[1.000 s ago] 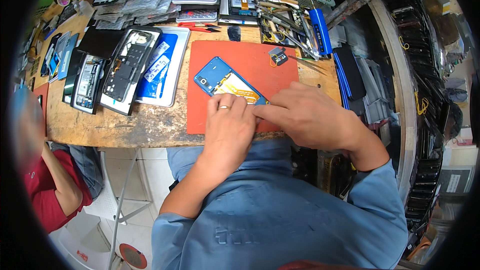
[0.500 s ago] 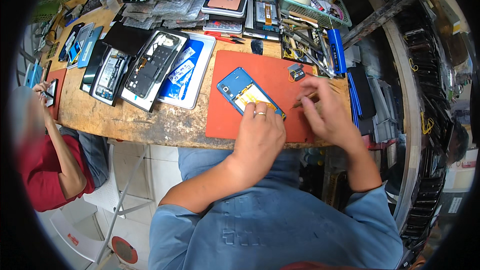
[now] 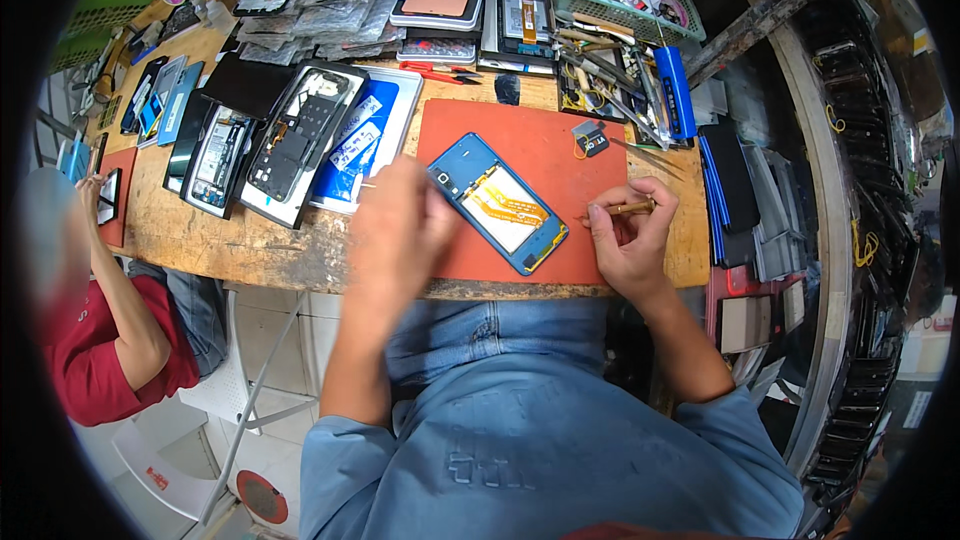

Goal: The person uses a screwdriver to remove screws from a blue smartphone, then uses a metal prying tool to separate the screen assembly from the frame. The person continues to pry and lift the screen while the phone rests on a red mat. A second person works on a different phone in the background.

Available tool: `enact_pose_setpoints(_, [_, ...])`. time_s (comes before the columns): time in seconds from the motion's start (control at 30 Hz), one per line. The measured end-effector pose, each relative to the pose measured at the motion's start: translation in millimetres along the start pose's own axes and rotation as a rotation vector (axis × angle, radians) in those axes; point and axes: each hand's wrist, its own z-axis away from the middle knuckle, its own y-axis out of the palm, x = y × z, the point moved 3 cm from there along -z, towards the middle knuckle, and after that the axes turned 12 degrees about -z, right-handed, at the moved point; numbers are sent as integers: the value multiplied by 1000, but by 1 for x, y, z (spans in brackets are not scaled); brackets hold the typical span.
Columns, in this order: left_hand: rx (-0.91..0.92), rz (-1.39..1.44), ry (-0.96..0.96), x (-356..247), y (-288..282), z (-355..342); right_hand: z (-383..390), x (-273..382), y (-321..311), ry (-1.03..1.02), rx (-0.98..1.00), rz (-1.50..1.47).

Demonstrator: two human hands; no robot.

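Note:
An opened blue phone lies tilted on the orange-red mat. Its inside shows a white battery and yellow-orange ribbon cables. Just left of the phone, partly over the mat's left edge, my left hand is smeared by motion, so its fingers cannot be read. To the phone's right, my right hand is closed round a slim brown-handled tool, held between thumb and fingers; its thin tip points left, and its exact kind is unclear. A small black part with a yellow wire rests on the mat's upper right.
Opened phone and tablet shells stand left of the mat, near a blue-and-white tray. Red-handled pliers, a pile of hand tools and a green basket line the back. At far left a person in red works.
My left hand has left the phone and moved left. My right hand has shifted slightly down, and the brown-handled tool in it now shows more plainly. The phone stays almost where it was.

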Motion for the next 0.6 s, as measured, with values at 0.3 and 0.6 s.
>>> enact_pose_setpoints(0.3, [-201, -126, -25, 60, -44, -38, -1, -1, 0, 69, -31, -43])
enact_pose_setpoints(0.6, [-8, 936, 571, -74, -126, 9, 2, -6, -1, 105, -108, -15])
